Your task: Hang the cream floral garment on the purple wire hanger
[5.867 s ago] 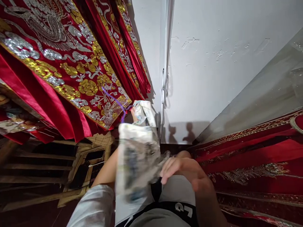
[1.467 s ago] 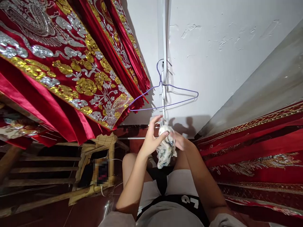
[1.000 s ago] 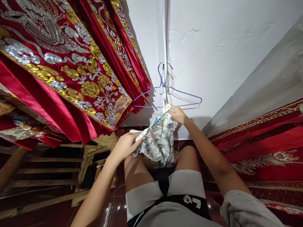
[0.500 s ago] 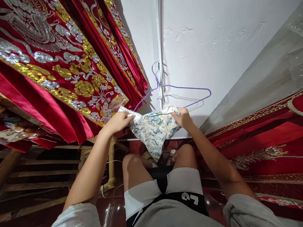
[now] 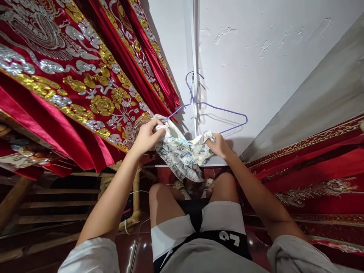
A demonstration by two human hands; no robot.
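Note:
A white patterned cloth garment [image 5: 187,153], with blue, grey and yellow print, is stretched between my hands above my knees. My left hand [image 5: 149,136] pinches its left upper edge, close to the hanger's left end. On the other side my right hand [image 5: 218,146] is closed on the bunched right edge. Behind the fabric a purple wire hanger [image 5: 218,108] hangs by its hook from a white pole. The hanger's left arm runs down to the cloth at my left hand; its lower bar is partly hidden.
Red cloths with gold and silver sequins [image 5: 104,106] hang at the left. A white wall [image 5: 233,57] stands ahead, with the white pole [image 5: 195,45] in front of it. More red cloth [image 5: 327,178] lies at the right. A bamboo chair [image 5: 57,206] stands at lower left.
My left hand has moved up and right with its edge of the garment. The garment, stretched in a triangle before, now sags and bunches. The hanger has tilted, its right end lower.

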